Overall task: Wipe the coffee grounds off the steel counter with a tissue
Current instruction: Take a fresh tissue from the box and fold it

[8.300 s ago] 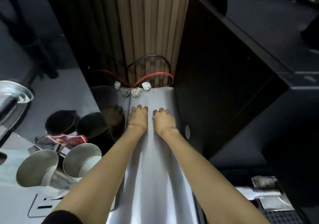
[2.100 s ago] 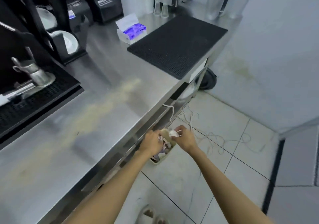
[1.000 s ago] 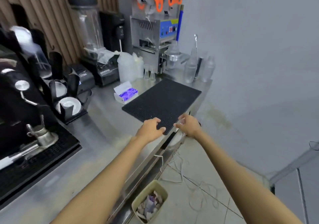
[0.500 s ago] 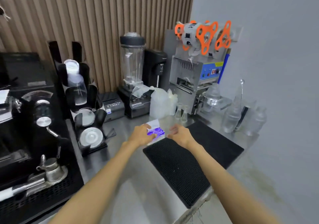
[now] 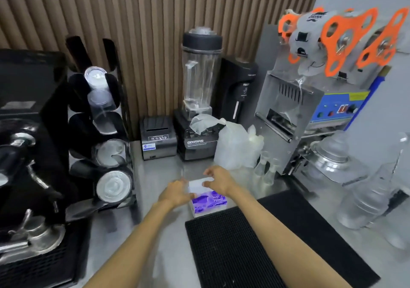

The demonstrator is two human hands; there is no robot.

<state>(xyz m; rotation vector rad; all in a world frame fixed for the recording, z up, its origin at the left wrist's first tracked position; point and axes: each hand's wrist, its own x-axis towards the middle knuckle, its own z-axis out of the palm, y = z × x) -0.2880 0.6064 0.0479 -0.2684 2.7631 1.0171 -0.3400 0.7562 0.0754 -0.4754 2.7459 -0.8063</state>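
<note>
A white tissue box (image 5: 207, 202) with a purple pattern on top stands on the steel counter (image 5: 153, 176), at the far-left corner of a black rubber mat (image 5: 255, 243). My left hand (image 5: 175, 193) rests against the box's left side with its fingers apart. My right hand (image 5: 218, 180) hovers over the box's raised white flap (image 5: 197, 184). Its thumb and forefinger sit on either side of the flap's edge. No loose tissue shows in either hand. No coffee grounds are visible on the stretch of counter in view.
An espresso machine (image 5: 22, 165) and a cup-and-lid rack (image 5: 104, 132) fill the left. A receipt printer (image 5: 158, 141), blender (image 5: 199, 99), white plastic bag (image 5: 235, 148) and cup sealer (image 5: 321, 92) line the back. Clear bottles (image 5: 366, 199) stand at the right.
My view swung up from the bin on the floor to the back of the counter. Both hands moved forward from the mat's edge to the tissue box.
</note>
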